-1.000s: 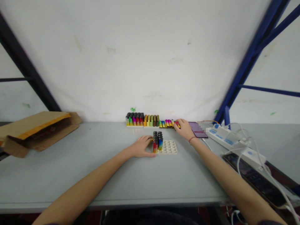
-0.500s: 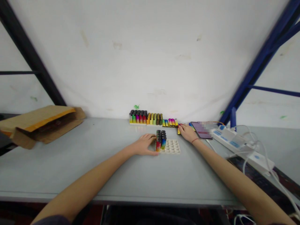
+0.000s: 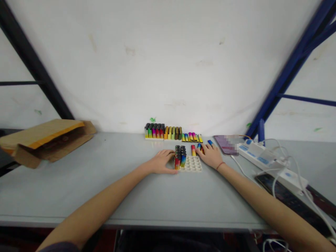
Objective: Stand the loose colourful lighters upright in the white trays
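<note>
Several multicoloured lighters (image 3: 177, 160) with dark tops stand upright in the left part of a white holder tray (image 3: 193, 163); the round holes on its right side show. My left hand (image 3: 162, 162) curves around the tray's left end, thumb at the front corner and fingers behind. My right hand (image 3: 211, 155) lies palm down beyond the tray's right end, fingers spread over loose lighters on the table. A red and yellow lighter (image 3: 193, 150) and a blue one (image 3: 199, 146) poke out by its fingertips. Another blue lighter (image 3: 210, 142) lies just behind that hand.
Against the wall stand a tray of dark-topped lighters (image 3: 154, 131) and one of yellowish lighters (image 3: 173, 133), with a row of lying lighters (image 3: 192, 137) beside them. At right are a tablet-like device (image 3: 223, 143), a power strip (image 3: 270, 164) and cables. An open cardboard packet (image 3: 52, 138) lies left.
My right hand has moved toward me from the back row, and loose lighters now lie near the tray's back right corner. My left hand and the tray have stayed put.
</note>
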Demonstrator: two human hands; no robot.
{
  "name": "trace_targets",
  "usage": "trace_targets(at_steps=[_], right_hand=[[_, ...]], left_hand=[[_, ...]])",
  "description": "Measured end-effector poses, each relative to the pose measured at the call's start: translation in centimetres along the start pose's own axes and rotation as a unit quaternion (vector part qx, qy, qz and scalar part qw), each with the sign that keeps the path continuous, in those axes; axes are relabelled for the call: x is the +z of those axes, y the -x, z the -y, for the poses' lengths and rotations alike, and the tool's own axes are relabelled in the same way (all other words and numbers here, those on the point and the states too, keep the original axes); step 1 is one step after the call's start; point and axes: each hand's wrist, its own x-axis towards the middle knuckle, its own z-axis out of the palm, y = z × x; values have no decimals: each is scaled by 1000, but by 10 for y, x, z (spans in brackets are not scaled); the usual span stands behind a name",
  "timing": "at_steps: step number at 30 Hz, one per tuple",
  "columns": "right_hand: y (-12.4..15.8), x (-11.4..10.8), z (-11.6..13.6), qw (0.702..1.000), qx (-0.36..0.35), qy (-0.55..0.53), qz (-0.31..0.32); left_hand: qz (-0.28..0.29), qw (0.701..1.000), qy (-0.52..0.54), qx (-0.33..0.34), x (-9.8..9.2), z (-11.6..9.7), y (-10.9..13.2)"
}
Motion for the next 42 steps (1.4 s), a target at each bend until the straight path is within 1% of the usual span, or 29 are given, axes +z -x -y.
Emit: trace_targets(at_steps=[4, 8, 11, 15, 17, 19, 20, 21, 24, 25, 26, 28, 31, 33, 36, 39, 42], right_hand=[[19, -3, 3, 999, -39, -7, -2], [22, -2, 6, 998, -59, -22, -9], [16, 4, 11, 996, -64, -59, -28], [-4, 14, 18, 983, -61, -152, -85], [-14, 15, 14, 971, -57, -206, -107], [-20, 11, 4, 965, -49, -230, -112], [-21, 8, -2, 967, -51, -229, -105], [-20, 4, -10, 969, -67, -221, -86], [-13, -6, -26, 964, -184, -191, 0], [-10, -7, -28, 960, -214, -180, 20], [-8, -6, -28, 958, -229, -170, 30], [-7, -1, -22, 964, -217, -152, 27], [-11, 9, -10, 977, -160, -143, -11], [-14, 11, -5, 977, -147, -149, -32], [-12, 4, -6, 977, -161, -131, -42], [-6, -8, -8, 985, -143, -81, -50], [-2, -18, -4, 987, -151, -49, -25]], left_hand=[[-2, 1000, 2, 1, 0, 0, -1], [-1, 1000, 1, 8, -2, 1, -1], [3, 1000, -1, 15, -2, 2, -1], [1, 1000, -3, 10, -1, 3, -1], [-1, 1000, -3, 9, -1, 3, -1], [3, 1000, -6, 7, -1, 2, -1], [6, 1000, -6, 6, -1, 1, -1], [8, 1000, -6, 6, -2, 1, -1], [6, 1000, -2, 10, -2, 1, -1], [4, 1000, 0, 10, -2, 1, -1], [2, 1000, 2, 10, -2, 1, -1], [1, 1000, 3, 7, -3, 1, 0], [2, 1000, 0, 8, -2, 1, -1], [3, 1000, -1, 9, -2, 1, -1], [5, 1000, 1, 9, -2, 1, -1], [8, 1000, 0, 1, -3, 0, -1], [10, 1000, -1, -1, -4, -1, -1]])
